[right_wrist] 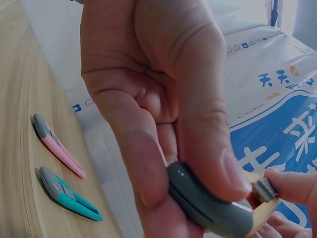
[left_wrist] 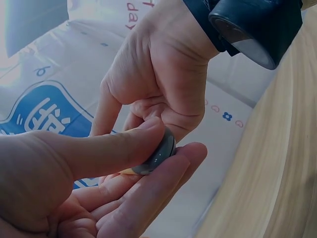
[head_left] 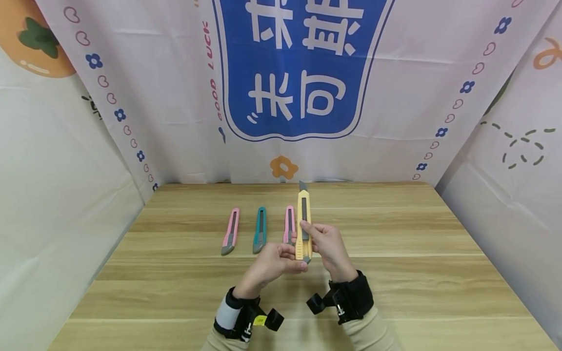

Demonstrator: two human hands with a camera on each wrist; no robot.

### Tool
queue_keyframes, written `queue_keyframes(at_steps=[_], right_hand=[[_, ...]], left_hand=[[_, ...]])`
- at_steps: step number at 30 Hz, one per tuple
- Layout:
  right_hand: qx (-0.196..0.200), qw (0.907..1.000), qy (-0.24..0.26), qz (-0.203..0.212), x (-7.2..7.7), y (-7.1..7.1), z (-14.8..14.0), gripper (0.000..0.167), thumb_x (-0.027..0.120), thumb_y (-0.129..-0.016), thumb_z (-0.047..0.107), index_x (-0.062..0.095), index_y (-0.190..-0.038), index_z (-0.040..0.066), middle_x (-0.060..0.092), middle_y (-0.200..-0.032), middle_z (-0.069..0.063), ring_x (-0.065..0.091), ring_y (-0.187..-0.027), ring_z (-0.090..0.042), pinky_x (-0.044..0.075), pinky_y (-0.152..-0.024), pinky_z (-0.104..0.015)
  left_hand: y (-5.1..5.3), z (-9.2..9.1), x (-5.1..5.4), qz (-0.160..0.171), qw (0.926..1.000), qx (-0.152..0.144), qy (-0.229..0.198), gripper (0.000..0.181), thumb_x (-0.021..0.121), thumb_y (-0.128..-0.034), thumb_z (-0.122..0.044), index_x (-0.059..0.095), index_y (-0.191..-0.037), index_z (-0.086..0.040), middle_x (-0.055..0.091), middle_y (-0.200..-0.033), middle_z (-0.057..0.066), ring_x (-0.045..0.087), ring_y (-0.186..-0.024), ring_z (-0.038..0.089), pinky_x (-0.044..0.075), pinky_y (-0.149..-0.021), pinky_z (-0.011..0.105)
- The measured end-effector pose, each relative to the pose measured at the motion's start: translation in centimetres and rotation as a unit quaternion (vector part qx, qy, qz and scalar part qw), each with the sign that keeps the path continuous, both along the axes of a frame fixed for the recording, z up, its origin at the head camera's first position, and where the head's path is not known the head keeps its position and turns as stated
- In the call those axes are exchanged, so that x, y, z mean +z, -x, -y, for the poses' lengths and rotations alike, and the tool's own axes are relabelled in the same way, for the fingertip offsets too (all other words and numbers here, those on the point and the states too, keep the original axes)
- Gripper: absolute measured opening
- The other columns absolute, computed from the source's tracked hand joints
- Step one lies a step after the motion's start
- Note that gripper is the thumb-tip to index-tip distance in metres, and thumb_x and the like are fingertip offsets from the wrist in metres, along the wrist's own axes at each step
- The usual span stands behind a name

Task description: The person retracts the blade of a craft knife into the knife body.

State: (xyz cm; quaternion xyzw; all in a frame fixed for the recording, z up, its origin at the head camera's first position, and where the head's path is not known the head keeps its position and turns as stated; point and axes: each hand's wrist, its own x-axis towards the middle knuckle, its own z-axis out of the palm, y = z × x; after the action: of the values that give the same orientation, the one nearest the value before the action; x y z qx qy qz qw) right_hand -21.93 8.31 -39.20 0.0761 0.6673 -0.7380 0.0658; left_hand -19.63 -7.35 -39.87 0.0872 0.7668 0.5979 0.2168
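A yellow utility knife (head_left: pixel 304 204) stands upright between both hands, grey blade out at the top. My left hand (head_left: pixel 274 263) pinches its grey end cap (left_wrist: pixel 156 158) between thumb and fingers. Higher up, my right hand (head_left: pixel 329 243) grips the body, its thumb on the slider (right_wrist: pixel 265 190). Part of the body is hidden behind fingers in both wrist views. Just left of it on the table lies a pink utility knife (head_left: pixel 289 219), its lower part partly covered by the hands.
Further left on the wooden table (head_left: pixel 395 224) lie a teal utility knife (head_left: pixel 260 229) and another pink utility knife (head_left: pixel 230 231). A printed white cloth (head_left: pixel 184 136) hangs behind the table's back edge, with more cloth at both sides.
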Motion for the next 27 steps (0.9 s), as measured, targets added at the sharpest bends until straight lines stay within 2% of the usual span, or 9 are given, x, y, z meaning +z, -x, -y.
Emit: queue_keyframes(at_steps=[15, 27], right_hand=[[0.008, 0.9997, 0.011, -0.02, 0.11, -0.13, -0.01, 0.033, 0.061, -0.095, 0.018, 0.065, -0.107, -0.013, 0.077, -0.086, -0.013, 0.074, -0.071, -0.011, 0.061, -0.065, -0.024], [0.022, 0.9996, 0.006, -0.017, 0.23, -0.24, -0.1, 0.032, 0.061, -0.095, 0.016, 0.064, -0.113, -0.01, 0.078, -0.086, -0.008, 0.073, -0.073, -0.008, 0.061, -0.069, -0.023]], left_hand=[[-0.05, 0.05, 0.05, 0.004, 1.0, -0.003, -0.005, 0.025, 0.072, -0.0856, -0.011, 0.067, -0.106, 0.003, 0.076, -0.095, 0.016, 0.074, -0.083, 0.014, 0.061, -0.08, 0.029], [0.05, 0.08, -0.16, -0.001, 0.9998, -0.006, -0.017, 0.025, 0.07, -0.087, -0.008, 0.066, -0.108, 0.006, 0.074, -0.097, 0.02, 0.074, -0.084, 0.015, 0.062, -0.079, 0.03]])
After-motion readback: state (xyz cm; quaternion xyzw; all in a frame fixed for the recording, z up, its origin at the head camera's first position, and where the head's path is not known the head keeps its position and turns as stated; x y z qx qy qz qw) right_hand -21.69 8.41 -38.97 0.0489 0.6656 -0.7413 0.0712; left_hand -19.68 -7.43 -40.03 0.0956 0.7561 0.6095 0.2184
